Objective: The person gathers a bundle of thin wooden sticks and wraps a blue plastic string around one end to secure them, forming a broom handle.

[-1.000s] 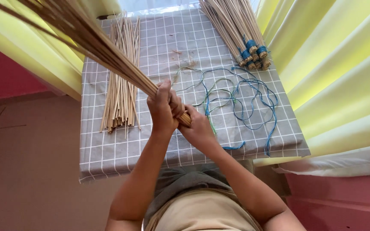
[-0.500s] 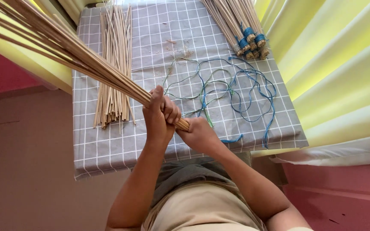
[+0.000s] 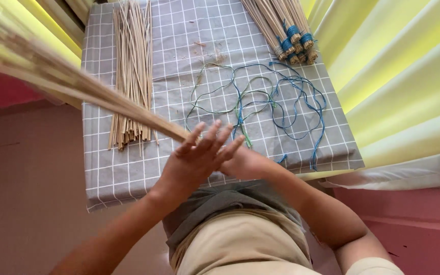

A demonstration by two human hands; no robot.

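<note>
Bundle of long pale sticks (image 3: 77, 86): butt end now pressed between your palms above the bench (image 3: 128, 183) front edge, blurred, fanning up-left. Your left hand (image 3: 197, 158), half a second ago wrapped round it, now has its fingers (image 3: 215, 133) spread flat. Your right hand (image 3: 245, 164): mostly hidden behind, grip unclear. Loose sticks (image 3: 133, 76), blue-green strings (image 3: 260, 102), tied bundles (image 3: 286, 30): unchanged on the cloth.

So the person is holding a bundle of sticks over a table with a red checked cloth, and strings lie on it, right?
Not quite: the head view shows the checked cloth is grey, not red. The bundle of sticks and the strings are as you said.
</note>
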